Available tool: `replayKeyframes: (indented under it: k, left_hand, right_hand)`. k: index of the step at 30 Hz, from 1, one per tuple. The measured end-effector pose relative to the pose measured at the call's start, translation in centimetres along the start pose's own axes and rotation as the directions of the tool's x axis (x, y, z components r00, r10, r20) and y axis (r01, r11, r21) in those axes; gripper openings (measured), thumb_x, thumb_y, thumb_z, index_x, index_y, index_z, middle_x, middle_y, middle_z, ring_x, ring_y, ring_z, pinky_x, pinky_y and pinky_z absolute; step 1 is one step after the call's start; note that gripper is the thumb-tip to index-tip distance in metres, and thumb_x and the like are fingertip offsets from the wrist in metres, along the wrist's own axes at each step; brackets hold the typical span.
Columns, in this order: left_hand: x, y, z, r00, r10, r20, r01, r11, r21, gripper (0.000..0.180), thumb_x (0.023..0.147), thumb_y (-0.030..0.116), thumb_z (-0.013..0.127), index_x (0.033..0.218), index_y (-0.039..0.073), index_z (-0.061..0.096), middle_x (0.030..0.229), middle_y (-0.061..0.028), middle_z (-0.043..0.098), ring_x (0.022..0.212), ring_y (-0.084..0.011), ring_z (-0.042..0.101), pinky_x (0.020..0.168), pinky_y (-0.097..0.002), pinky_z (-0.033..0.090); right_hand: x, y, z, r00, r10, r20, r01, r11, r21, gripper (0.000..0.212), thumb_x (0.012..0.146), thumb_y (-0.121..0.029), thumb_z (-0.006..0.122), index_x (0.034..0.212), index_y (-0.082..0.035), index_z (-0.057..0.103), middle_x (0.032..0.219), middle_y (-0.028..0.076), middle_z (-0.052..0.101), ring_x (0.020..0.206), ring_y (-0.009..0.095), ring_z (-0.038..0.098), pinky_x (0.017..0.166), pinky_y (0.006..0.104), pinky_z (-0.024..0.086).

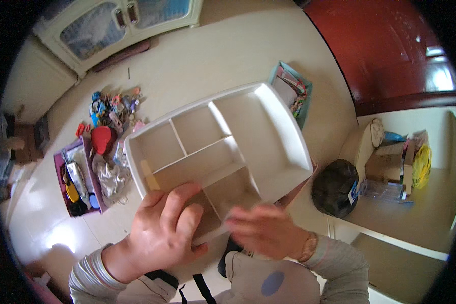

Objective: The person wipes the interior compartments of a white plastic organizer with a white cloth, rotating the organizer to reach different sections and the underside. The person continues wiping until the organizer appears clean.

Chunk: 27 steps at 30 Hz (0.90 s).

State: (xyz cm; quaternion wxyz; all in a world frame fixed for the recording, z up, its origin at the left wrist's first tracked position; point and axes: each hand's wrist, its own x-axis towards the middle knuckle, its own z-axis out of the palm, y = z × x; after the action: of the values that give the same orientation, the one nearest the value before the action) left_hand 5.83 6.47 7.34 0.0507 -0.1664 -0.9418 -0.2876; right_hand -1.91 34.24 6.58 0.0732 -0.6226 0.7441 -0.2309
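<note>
A white divided tray with several compartments slants across the middle, its inside mostly bare. A small yellowish patch shows on its left inner wall. My left hand is at the tray's near left corner, its bent fingers over the rim and its thumb low at the near wall; it grips the tray there. Beside it, my right hand reaches over the near edge by a small front compartment. Motion smears its fingers, and I cannot see whether it touches the tray.
Left on the tiled floor are a purple box of grooming tools, a red heart-shaped case, a clear plastic bag and small toys. A teal box stands behind; a black bag and open cabinet are right.
</note>
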Motion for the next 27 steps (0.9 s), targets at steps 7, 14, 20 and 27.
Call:
replayKeyframes:
  k: [7, 14, 20, 27]
  left_hand:
    - [0.2, 0.2, -0.4, 0.998, -0.002, 0.064, 0.0, 0.999, 0.034, 0.08, 0.045, 0.029, 0.095, 0.109, 0.006, 0.054, 0.144, -0.024, 0.061, 0.109, -0.0358, 0.071, 0.087, -0.0458, 0.052]
    - [0.6, 0.3, -0.7, 0.994, 0.01, 0.11, -0.011, 1.0, 0.008, 0.085, 0.058, 0.028, 0.097, 0.125, 0.007, 0.048, 0.145, -0.0289, 0.059, 0.115, -0.0449, 0.068, 0.091, -0.0526, 0.051]
    - [0.8, 1.2, -1.5, 0.972, -0.072, 0.222, 0.065, 0.997, 0.037, 0.087, 0.064, 0.038, 0.099, 0.129, 0.004, 0.053, 0.151, -0.0258, 0.052, 0.133, -0.0421, 0.059, 0.108, -0.0557, 0.045]
    - [0.9, 1.2, -0.6, 0.989, -0.029, 0.145, 0.013, 0.993, 0.116, 0.088, 0.066, 0.043, 0.097, 0.131, 0.004, 0.052, 0.148, -0.0231, 0.057, 0.125, -0.0358, 0.065, 0.1, -0.0499, 0.047]
  right_hand:
    - [-3.2, 2.6, -3.1, 0.99, 0.111, -0.082, -0.127, 0.966, -0.223, 0.023, 0.095, -0.015, 0.071, 0.117, -0.012, 0.072, 0.145, 0.007, 0.068, 0.144, 0.026, 0.059, 0.124, 0.0438, 0.037]
    - [-6.5, 5.0, -3.8, 0.599, 0.606, -0.524, -0.328, 0.782, 0.53, 0.014, 0.108, -0.004, 0.051, 0.121, -0.005, 0.054, 0.114, 0.016, 0.063, 0.103, 0.024, 0.062, 0.095, 0.0372, 0.051]
    - [-1.8, 5.3, -4.4, 0.633, 0.557, -0.538, -0.13, 0.761, 0.635, 0.021, 0.107, 0.002, 0.048, 0.127, -0.002, 0.052, 0.113, 0.016, 0.057, 0.099, 0.02, 0.059, 0.092, 0.0379, 0.05]
    - [7.2, 10.7, -6.9, 0.949, 0.268, -0.168, -0.273, 0.962, -0.008, 0.021, 0.095, -0.001, 0.061, 0.117, 0.001, 0.06, 0.114, 0.019, 0.06, 0.105, 0.03, 0.07, 0.087, 0.0419, 0.059]
